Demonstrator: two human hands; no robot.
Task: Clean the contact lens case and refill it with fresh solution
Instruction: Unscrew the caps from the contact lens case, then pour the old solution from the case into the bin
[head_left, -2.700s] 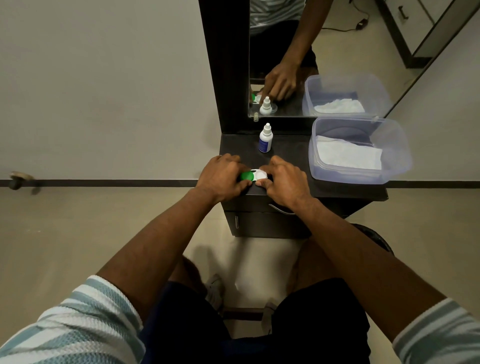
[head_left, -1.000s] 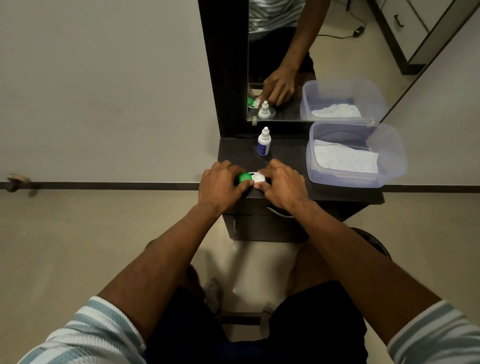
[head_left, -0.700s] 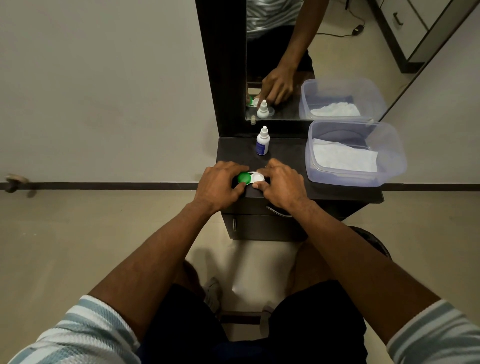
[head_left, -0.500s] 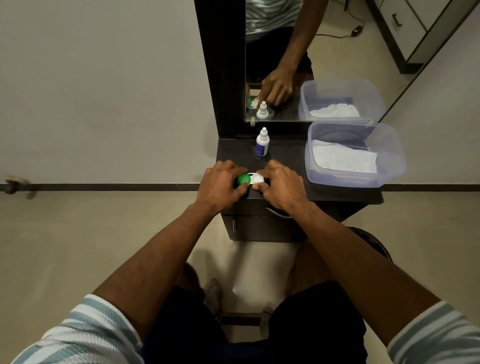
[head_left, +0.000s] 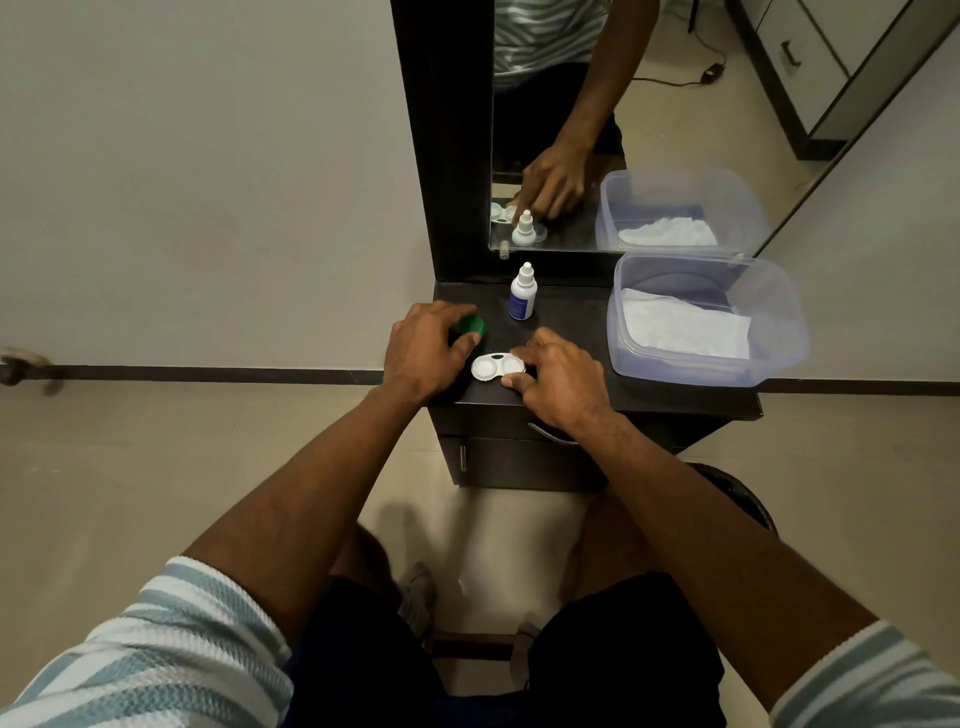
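Left hand (head_left: 423, 353): grip closed around the green cap (head_left: 470, 326), fingers curled over it, thumb at its near side; cap held off to the left of the case, most of it hidden under the fingers, and whether it touches the surface cannot be told. Contact lens case (head_left: 497, 366): white, lying flat on the dark surface (head_left: 566, 317) near the front edge; left well uncovered, whether the right well has a cap cannot be told. Right hand (head_left: 563, 384): grip pinched on the case's right end, thumb at the near side, fingertips over the far side. Solution bottle (head_left: 522, 293) upright behind the case, apart from both hands, label too small to read. Clear plastic tub (head_left: 784, 332) at right, white cloth (head_left: 683, 327) inside. Mirror (head_left: 597, 156) behind, pale wall, beige floor.
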